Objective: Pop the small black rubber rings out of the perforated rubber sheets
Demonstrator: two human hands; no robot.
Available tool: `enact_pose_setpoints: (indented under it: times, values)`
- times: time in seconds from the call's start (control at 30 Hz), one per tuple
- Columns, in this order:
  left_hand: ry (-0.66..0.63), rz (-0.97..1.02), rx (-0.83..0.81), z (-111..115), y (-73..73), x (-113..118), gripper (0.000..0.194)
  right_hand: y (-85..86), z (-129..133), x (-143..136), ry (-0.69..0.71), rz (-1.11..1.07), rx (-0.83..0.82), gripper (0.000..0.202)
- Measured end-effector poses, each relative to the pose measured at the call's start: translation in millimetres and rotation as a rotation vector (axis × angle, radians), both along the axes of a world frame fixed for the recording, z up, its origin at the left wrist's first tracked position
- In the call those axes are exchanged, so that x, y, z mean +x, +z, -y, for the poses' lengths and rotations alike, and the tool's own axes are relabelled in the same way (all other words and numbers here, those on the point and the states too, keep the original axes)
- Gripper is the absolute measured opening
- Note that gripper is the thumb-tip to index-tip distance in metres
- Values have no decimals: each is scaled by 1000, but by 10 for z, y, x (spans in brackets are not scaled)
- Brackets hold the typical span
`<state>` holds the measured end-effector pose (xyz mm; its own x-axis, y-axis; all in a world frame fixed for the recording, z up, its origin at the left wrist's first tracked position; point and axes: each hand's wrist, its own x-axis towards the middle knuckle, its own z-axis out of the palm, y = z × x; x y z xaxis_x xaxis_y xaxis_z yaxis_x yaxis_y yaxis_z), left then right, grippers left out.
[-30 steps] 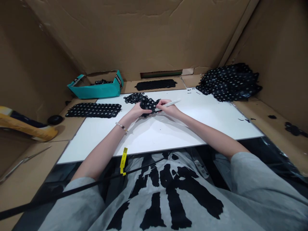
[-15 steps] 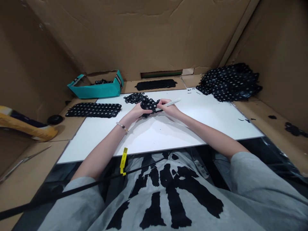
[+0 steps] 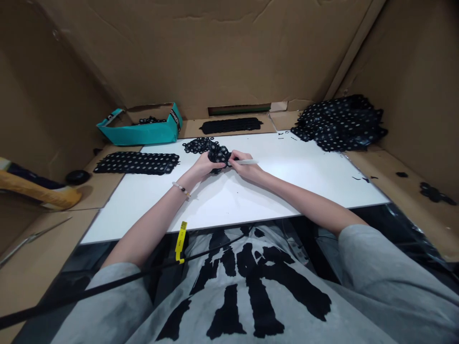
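Observation:
My left hand (image 3: 204,165) is closed around a bunched black rubbery sheet (image 3: 219,155) with pale round dots, thumb along its near side. In my right hand (image 3: 243,168) a slim white pen-like tool (image 3: 248,162) is pinched, lying nearly level with its back end to the right. Its tip meets the sheet's right side, where fingers and black material hide it. Just behind my left hand, a heap of small black rings (image 3: 199,145) lies on the white board (image 3: 229,200).
A flat dotted sheet (image 3: 138,163) and a teal box (image 3: 139,134) with black pieces stand left. Another black sheet (image 3: 231,125) lies at the back, a large dotted pile (image 3: 339,123) at back right. Tweezers (image 3: 36,236) rest at left. Cardboard walls (image 3: 229,57) enclose the board.
My right hand has shifted slightly left, closer to my left hand. The white tool has swung from slanting upward to nearly level. My left hand still holds the bunched sheet.

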<state>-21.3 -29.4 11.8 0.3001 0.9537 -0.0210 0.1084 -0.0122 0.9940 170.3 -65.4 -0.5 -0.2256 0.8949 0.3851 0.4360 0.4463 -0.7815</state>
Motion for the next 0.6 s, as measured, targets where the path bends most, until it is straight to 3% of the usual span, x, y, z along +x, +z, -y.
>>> enact_pose_setpoints:
  times: [0.23,0.43,0.6]
  values:
    - [-78,3,-43,60,112,-17,47,38,-20,37,-31,-87,11,21]
    - [-221,-121,-101,87,250,-91,41,83,-82,135,-49,-174,-70,22]
    - [-109,-94,-94,74,271,-100,42,140,-153,184,-32,-285,-187,21]
